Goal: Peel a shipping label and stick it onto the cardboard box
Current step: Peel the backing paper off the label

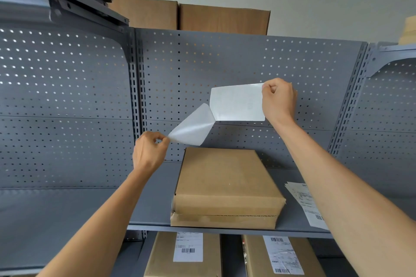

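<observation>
A flat brown cardboard box (225, 184) lies on the grey metal shelf (148, 207), its top bare. Above it I hold a white shipping label (237, 102) in the air, its back side toward me. My right hand (279, 99) pinches the label's right edge. My left hand (149, 150) pinches a corner of the glossy backing sheet (193, 127), which hangs down to the left and is joined to the label only along the label's left edge.
A small stack of printed labels (304, 202) lies on the shelf right of the box. Two labelled boxes (186, 254) (281, 254) sit on the shelf below. A perforated grey back panel (225, 63) stands behind; large cartons (202, 16) rest on top.
</observation>
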`<state>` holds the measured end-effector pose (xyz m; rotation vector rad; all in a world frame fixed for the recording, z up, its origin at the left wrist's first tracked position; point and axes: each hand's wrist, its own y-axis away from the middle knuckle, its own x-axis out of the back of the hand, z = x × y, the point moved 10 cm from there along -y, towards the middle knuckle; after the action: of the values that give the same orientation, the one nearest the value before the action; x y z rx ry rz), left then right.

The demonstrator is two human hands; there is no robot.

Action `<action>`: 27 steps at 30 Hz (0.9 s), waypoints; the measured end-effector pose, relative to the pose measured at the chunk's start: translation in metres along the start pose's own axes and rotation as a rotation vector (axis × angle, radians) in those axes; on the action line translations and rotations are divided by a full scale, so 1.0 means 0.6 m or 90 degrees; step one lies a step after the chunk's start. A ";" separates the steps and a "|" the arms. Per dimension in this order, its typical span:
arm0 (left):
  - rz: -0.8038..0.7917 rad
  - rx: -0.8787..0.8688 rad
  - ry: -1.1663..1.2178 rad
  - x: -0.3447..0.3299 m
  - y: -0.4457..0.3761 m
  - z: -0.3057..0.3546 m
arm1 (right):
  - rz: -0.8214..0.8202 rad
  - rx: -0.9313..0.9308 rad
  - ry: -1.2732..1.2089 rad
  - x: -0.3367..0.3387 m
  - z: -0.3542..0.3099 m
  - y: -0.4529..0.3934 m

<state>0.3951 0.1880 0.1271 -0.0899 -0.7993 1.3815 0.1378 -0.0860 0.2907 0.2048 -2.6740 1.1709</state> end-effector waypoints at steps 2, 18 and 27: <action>0.009 0.003 0.003 0.008 -0.001 -0.010 | 0.003 0.001 -0.005 -0.001 0.001 0.000; 0.033 -0.006 -0.159 0.074 0.015 -0.050 | -0.030 -0.010 -0.044 -0.027 0.010 0.010; -0.018 -0.108 -0.251 0.056 0.029 -0.028 | -0.047 -0.012 -0.044 -0.035 0.001 0.025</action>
<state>0.3890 0.2287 0.1211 0.0657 -1.2417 1.3200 0.1547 -0.0756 0.2744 0.3442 -2.7097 1.1368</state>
